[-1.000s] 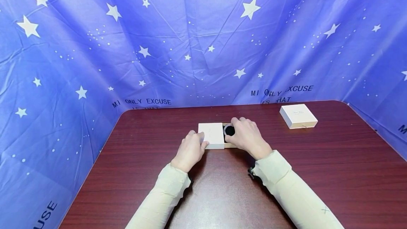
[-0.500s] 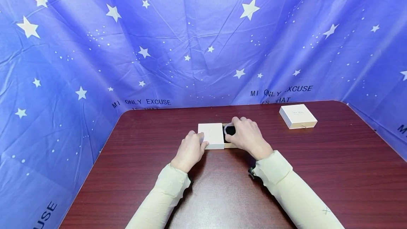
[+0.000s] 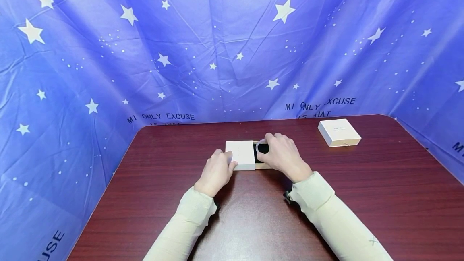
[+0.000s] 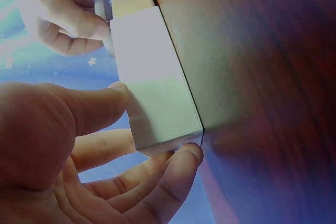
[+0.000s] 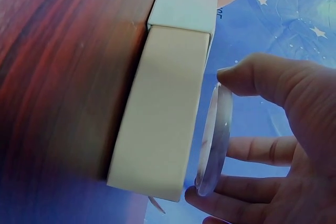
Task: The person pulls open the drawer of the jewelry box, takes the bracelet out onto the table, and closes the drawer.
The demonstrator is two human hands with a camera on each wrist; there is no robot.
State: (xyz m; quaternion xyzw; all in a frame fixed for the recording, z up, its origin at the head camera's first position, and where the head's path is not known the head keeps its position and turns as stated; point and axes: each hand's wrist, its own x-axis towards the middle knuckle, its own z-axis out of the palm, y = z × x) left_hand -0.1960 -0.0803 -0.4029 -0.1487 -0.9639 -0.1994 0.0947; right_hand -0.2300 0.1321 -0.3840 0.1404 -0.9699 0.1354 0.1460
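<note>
A white drawer-style gift box (image 3: 242,152) lies on the table, its cream drawer (image 5: 157,114) pulled partway out to the right. Black lining (image 3: 259,158) shows inside the drawer. My left hand (image 3: 214,172) grips the white sleeve at its left end, thumb on the top edge and fingers at the end face, as the left wrist view shows. With thumb and fingers my right hand (image 3: 284,156) pinches a pale translucent bangle (image 5: 215,140) by its rim. In the right wrist view the bangle sits just above the drawer's opening, with a narrow gap between them.
A second white box (image 3: 339,132), closed, stands at the back right of the dark red wooden table (image 3: 380,188). A blue star-print curtain (image 3: 217,51) hangs behind the table and along its sides. A small ribbon tab (image 5: 157,204) sticks out at the drawer's end.
The bangle has risen slightly and tilted out of the drawer with my right hand. My left hand and the box have stayed in place.
</note>
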